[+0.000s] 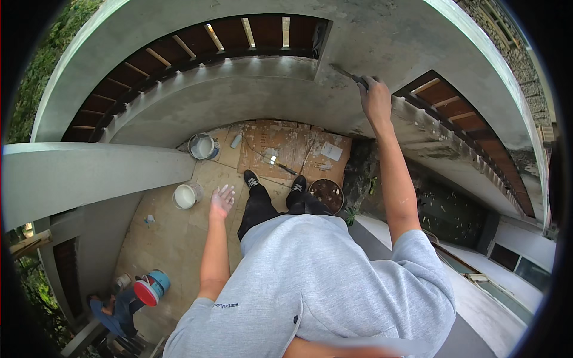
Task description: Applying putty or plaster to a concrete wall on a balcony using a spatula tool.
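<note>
The right hand [376, 98] is raised against the grey concrete wall [370, 42], its fingers clenched round the handle of a flat-bladed scraper [349, 74] whose thin blade lies on the plaster up and to the left of the knuckles. The left hand [222, 200] hangs free lower down, palm up and fingers loosely spread, gripping nothing. Taking the person's black shoes [274, 182] as the marker: just behind them lies a sheet of flattened brown cardboard [292, 149], smeared white, with a small pale square of paper [332, 151] on its right part and a short hand tool [277, 163] near its middle (its exact kind is too small to tell). Right of the shoes, just beside them, stands a round dark basin [326, 195]. Left of the shoes are two buckets: a white one [186, 196] near the free hand, and a grey one [202, 146] further back, with a small pale bottle [236, 141] beside it. Well to the lower left of the shoes a co-worker in blue [113, 310] crouches next to a blue container with a red lid [150, 289].
</note>
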`<state>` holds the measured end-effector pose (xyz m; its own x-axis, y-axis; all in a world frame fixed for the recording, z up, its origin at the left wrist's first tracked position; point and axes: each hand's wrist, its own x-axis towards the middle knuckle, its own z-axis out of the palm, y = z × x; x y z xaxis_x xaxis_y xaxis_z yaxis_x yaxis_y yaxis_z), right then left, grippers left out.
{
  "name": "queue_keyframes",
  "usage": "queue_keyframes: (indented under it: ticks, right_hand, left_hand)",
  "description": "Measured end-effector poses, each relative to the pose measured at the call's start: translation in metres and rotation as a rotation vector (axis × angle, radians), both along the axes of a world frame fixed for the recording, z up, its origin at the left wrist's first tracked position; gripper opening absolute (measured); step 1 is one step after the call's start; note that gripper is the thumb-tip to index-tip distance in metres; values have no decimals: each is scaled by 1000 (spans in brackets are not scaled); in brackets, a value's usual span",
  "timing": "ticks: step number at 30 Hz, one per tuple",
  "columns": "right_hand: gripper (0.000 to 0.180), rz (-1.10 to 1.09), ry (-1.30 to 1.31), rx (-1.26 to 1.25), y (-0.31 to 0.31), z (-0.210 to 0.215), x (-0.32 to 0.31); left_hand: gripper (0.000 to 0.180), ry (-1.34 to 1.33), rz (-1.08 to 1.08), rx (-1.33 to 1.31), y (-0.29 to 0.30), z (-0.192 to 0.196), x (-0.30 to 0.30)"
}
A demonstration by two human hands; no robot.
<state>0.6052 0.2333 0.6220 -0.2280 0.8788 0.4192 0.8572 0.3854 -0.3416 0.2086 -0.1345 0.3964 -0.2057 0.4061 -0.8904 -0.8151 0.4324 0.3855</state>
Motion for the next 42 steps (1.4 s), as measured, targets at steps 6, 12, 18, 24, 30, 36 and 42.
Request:
queue_keyframes:
  ticks: [6,12,18,24,30,36,42]
  right_hand:
    - [16,44,20,7,-4,31,2]
    - [15,43,-54,13,-1,42,1]
    - [15,58,-32,25,15,72,-1]
    - [17,156,-179,-53,34,74,-6]
    - [17,157,-373,-1,43,18,-27]
    - [15,163,-267,-19,40,12,-28]
    - [13,61,-346,-206,34,-108,-50]
  left_hand:
    - [47,22,-57,-4,12,2,7]
    - [46,-4,-122,103,32,7,14]
    - [41,-17,-72,131,35,0,11]
    - [34,42,-13,124,20,-3,-5]
    - [26,10,132,17,-27,-21,-24]
    - [26,14,220,51,-41,-14,-16]
    - [29,43,161,95,-5,3,-16]
